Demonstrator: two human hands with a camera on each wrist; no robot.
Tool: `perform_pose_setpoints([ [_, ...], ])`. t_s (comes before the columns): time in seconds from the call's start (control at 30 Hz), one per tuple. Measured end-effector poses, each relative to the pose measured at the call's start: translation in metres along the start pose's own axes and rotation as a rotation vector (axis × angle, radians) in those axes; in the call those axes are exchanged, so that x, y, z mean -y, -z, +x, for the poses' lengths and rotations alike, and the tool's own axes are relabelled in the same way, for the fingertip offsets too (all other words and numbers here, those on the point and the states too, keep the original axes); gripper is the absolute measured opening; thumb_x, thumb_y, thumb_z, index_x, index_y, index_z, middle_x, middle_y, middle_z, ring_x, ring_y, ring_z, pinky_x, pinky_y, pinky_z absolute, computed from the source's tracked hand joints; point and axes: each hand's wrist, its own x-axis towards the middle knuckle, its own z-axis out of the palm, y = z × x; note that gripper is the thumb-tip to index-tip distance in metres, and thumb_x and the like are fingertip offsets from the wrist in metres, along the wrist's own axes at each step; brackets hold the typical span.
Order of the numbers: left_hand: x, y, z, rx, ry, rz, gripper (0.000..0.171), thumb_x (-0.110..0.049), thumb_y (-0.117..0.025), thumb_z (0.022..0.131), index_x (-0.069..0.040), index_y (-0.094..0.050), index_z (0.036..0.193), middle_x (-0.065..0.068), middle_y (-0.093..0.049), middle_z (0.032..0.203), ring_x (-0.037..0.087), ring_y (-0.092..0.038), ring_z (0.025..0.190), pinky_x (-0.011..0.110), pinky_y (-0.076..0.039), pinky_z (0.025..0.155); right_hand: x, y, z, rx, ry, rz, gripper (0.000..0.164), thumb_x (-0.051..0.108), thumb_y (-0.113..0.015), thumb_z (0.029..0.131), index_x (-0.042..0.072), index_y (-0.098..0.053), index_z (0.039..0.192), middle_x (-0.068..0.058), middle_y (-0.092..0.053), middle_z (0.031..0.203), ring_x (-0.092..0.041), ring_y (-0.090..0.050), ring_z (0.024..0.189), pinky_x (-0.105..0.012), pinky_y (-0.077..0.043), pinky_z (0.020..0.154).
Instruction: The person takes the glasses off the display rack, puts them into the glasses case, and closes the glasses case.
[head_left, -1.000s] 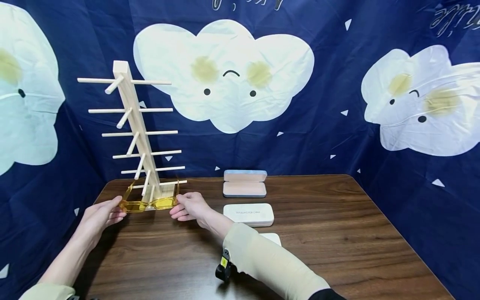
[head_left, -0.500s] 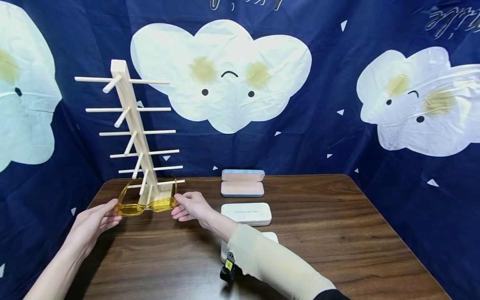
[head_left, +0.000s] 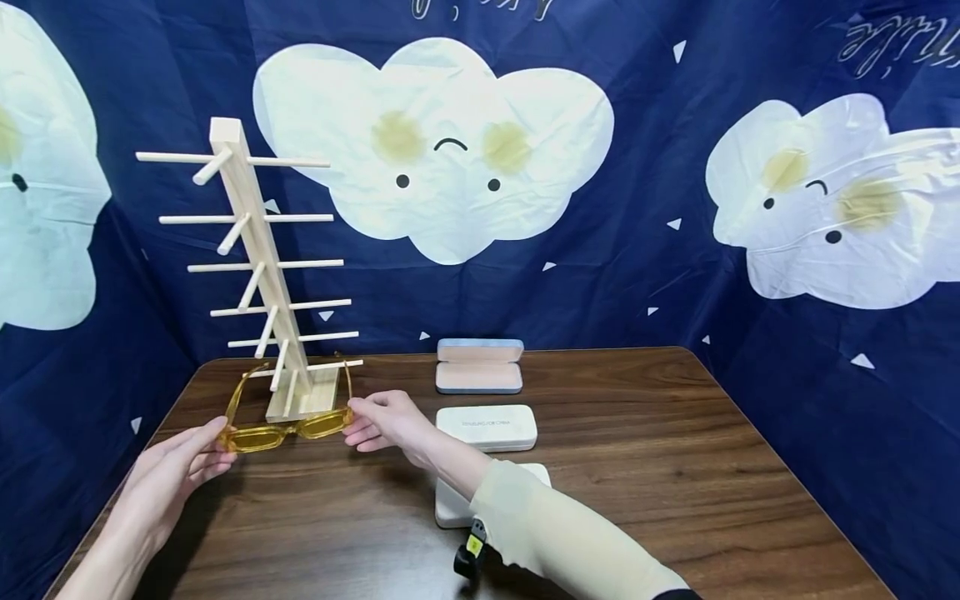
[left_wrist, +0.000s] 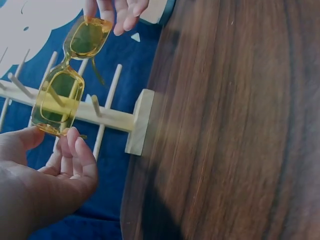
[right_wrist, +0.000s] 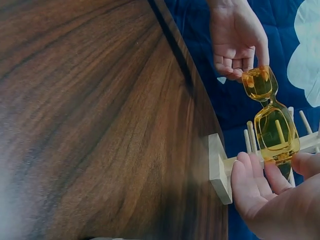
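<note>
Left arm [head_left: 112, 546] outstretched, right arm [head_left: 577, 529] slanting, fingers [left_wrist: 86, 157] pinching

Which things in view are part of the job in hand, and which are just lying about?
In the job:
yellow-tinted glasses, held at both ends
wooden eyewear display stand, probably, just behind them

Just lying about, it seems:
open blue glasses case
closed white lettered glasses case
second white case, partly hidden

Lit brightly in head view, with pale glare low on the tabletop [head_left: 637, 483]. Dimmer and softer in both wrist views, hazed toward one side.
</note>
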Motion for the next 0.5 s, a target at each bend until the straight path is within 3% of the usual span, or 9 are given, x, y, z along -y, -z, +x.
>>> perform_pose_setpoints([
  [0.33, 0.004, -0.021, -0.013, 0.031, -0.044, 0.043, 0.03, -0.017, -0.05, 0.109, -0.026, -0.076, 0.095, -0.013, -0.074, 0.089, 0.004, -0.07, 0.078, 0.018, -0.057, 0.073, 0.001, 0.018, -0.022, 0.002, 0.019, 0.032, 0.024, 0.024, -0.061, 0.102, 0.001, -0.069, 0.103, -0.03, -0.076, 0.103, -0.036, -0.078, 0.092, -0.03, -0.064, 0.072],
  [0.5, 0.006, -0.038, -0.013, 0.033, -0.036, 0.063, 0.028, -0.019, -0.053, 0.108, -0.026, -0.076, 0.095, -0.014, -0.074, 0.09, 0.004, -0.069, 0.078, 0.018, -0.057, 0.073, -0.003, 0.033, -0.03, -0.018, 0.031, 0.047, 0.022, 0.022, -0.062, 0.101, 0.002, -0.07, 0.106, -0.029, -0.076, 0.102, -0.023, -0.077, 0.077, -0.029, -0.064, 0.07],
])
